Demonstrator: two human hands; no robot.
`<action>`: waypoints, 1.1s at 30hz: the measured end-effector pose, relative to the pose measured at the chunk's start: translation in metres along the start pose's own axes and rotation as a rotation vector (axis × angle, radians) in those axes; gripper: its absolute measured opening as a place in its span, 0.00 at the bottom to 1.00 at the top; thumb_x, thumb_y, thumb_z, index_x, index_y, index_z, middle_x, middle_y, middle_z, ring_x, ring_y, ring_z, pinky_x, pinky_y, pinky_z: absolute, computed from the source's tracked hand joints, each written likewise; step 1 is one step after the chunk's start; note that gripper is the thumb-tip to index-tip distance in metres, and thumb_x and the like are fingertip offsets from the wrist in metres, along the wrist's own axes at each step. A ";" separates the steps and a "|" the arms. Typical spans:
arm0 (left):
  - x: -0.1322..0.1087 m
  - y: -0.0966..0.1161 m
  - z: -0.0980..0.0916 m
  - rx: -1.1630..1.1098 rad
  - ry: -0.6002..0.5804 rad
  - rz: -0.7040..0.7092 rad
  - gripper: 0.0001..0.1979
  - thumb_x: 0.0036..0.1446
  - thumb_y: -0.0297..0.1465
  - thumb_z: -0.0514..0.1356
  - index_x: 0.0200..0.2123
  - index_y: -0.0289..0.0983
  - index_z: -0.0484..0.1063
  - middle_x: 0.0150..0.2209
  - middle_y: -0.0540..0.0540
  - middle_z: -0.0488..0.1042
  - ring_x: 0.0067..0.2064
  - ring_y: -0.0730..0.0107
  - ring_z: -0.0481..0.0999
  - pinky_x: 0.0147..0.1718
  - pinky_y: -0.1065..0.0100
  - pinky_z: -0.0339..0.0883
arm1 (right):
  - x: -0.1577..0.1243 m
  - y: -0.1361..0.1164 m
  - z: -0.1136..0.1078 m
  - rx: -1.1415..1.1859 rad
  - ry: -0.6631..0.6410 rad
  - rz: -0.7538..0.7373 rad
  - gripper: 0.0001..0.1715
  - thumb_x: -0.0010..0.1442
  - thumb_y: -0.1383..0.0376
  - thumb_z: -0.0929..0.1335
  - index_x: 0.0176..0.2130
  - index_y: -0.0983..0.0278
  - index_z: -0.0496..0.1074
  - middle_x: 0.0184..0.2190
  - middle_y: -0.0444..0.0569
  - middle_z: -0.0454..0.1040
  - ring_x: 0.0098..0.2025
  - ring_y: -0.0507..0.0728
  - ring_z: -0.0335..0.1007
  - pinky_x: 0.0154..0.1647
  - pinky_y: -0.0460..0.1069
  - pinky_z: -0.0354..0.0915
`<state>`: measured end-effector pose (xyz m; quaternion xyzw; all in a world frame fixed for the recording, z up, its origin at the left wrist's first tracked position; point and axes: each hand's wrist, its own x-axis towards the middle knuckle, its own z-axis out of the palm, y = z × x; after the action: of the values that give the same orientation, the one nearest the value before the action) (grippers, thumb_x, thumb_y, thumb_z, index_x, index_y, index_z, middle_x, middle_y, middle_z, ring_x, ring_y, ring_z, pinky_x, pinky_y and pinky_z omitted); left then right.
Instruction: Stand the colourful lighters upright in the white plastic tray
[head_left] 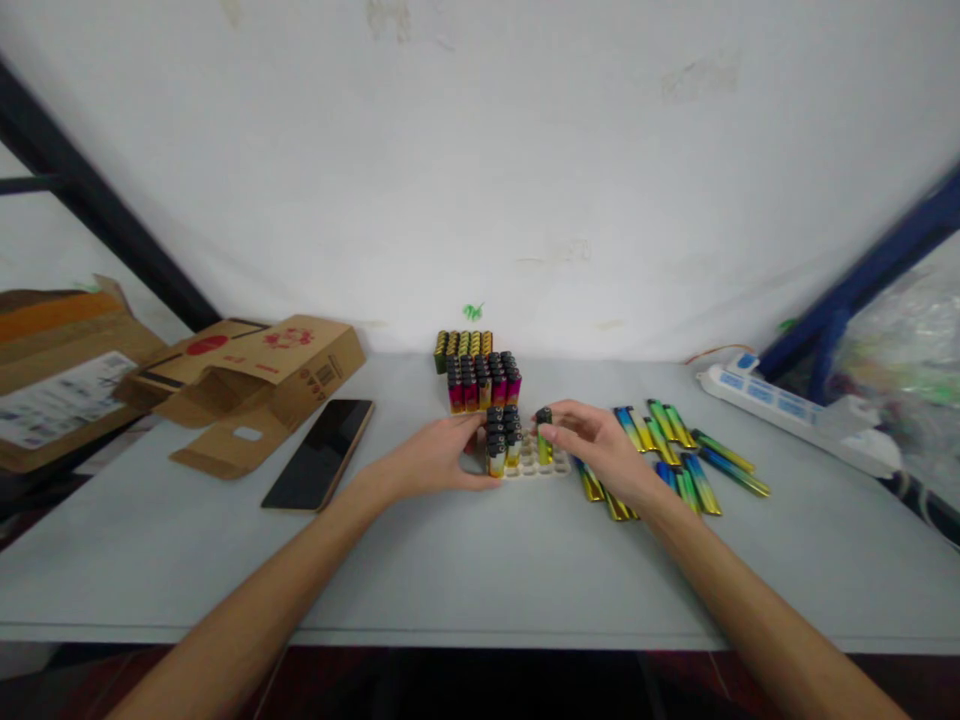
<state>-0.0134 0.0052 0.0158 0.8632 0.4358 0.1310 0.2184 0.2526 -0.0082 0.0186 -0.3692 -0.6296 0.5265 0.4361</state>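
A white tray with round holes (pixel 529 462) lies between my hands, with several yellow lighters (pixel 496 455) with black tops standing in its left part. My left hand (pixel 442 455) is curled around the tray's left end, thumb at the front corner and fingers behind. Between the thumb and fingers of my right hand (pixel 592 440), a yellow-green lighter (pixel 544 445) is pinched upright over the tray's right half. Whether its base sits in a hole I cannot tell. Loose blue, green and gold lighters (pixel 701 485) lie to the right, some partly under my right hand.
Behind the tray stand a block of pink lighters (pixel 469 390) and batteries or lighters with gold tops (pixel 463 345). A phone (pixel 319 455) and an open cardboard box (pixel 277 365) are on the left. A white power strip (pixel 799 415) lies at the right.
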 end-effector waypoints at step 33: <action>0.000 -0.003 0.002 -0.044 0.011 0.048 0.27 0.54 0.47 0.71 0.50 0.39 0.71 0.46 0.44 0.80 0.44 0.55 0.80 0.42 0.62 0.71 | -0.008 0.004 0.005 -0.635 -0.157 -0.362 0.10 0.69 0.59 0.73 0.46 0.62 0.77 0.41 0.50 0.83 0.37 0.56 0.81 0.41 0.49 0.75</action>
<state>-0.0148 0.0062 0.0128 0.8677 0.4132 0.1507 0.2316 0.2505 -0.0169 0.0130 -0.3270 -0.8482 0.2460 0.3363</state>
